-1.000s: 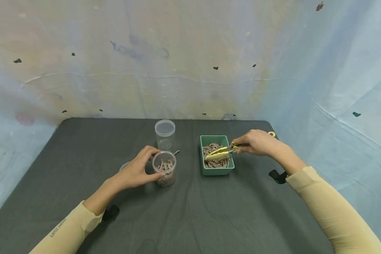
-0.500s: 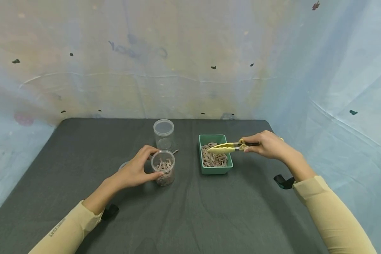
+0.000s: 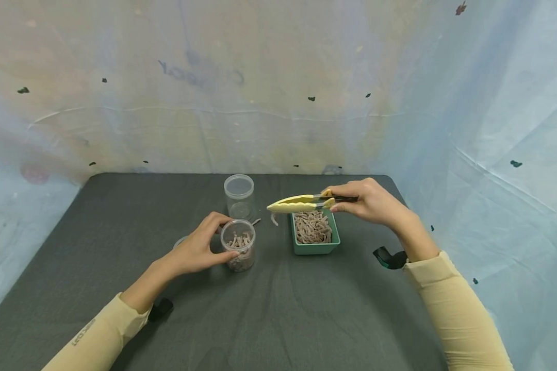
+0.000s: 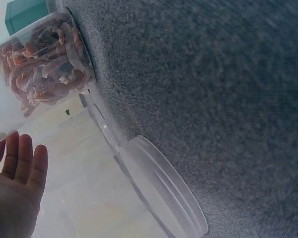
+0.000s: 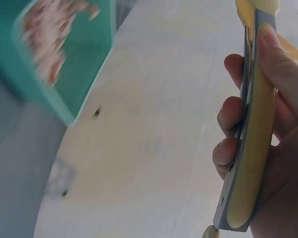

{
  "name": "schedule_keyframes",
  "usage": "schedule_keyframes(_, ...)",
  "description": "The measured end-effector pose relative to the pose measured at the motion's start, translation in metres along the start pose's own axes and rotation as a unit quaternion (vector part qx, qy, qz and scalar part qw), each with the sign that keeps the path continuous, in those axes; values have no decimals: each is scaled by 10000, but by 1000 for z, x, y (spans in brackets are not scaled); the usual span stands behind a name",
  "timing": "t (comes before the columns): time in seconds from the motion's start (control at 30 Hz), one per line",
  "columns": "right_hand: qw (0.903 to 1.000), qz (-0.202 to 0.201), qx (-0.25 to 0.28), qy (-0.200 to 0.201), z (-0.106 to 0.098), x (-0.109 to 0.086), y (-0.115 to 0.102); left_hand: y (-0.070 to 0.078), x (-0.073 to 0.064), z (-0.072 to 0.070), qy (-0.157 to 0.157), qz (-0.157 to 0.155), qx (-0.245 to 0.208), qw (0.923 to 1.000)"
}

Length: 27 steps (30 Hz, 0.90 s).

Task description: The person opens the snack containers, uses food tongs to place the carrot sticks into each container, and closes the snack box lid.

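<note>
In the head view my left hand point(image 3: 192, 252) holds a clear plastic jar point(image 3: 242, 262) upright on the table, thumb in front and fingers behind. Pale brown, stick-like pieces point(image 4: 47, 64) partly fill the jar. My right hand point(image 3: 371, 203) grips yellow-tipped tongs point(image 3: 297, 205) by their handles, as the right wrist view also shows. The tongs stretch left above the green box point(image 3: 316, 249), and a thin curved piece point(image 3: 274, 219) hangs from their tips, between box and jar. Many similar pieces point(image 3: 313, 228) fill the lower part of the box.
Behind the held jar stands another clear jar point(image 3: 239, 189) with a lid on. One loose piece point(image 3: 257, 221) lies beside it on the dark tablecloth point(image 3: 278, 319). A clear lid point(image 4: 164, 188) lies left of the held jar, mostly behind my left hand in the head view.
The tongs went from down among the pieces in the green box to above it and leftward, now with a piece hanging from the tips. My left hand and the jar stay put.
</note>
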State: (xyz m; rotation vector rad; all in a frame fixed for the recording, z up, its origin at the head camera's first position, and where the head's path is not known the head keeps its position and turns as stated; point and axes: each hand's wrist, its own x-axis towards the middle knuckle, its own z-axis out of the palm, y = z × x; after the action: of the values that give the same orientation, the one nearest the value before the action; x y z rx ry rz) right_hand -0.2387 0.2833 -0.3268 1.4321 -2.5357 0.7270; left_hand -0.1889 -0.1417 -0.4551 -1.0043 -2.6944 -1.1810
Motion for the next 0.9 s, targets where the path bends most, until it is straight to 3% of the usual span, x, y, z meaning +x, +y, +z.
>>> schedule_keyframes(0.2,9992,-172,-29,-348,21,35,-13,-1,2,1,-34,-65,-111,9999)
schedule_keyframes(0.47,9909,16,-777,-1099,42,58,-26,0,2,4,-13,-42,-131,9999)
schedule_keyframes(0.67,9907,206,-871,-1025,41,53,-32,2,2,4,-14,-86,-103,9999)
schedule_keyframes(0.9,9901,772,-755,-901,15,20,-19,0,3,5,11,25,-68,10000)
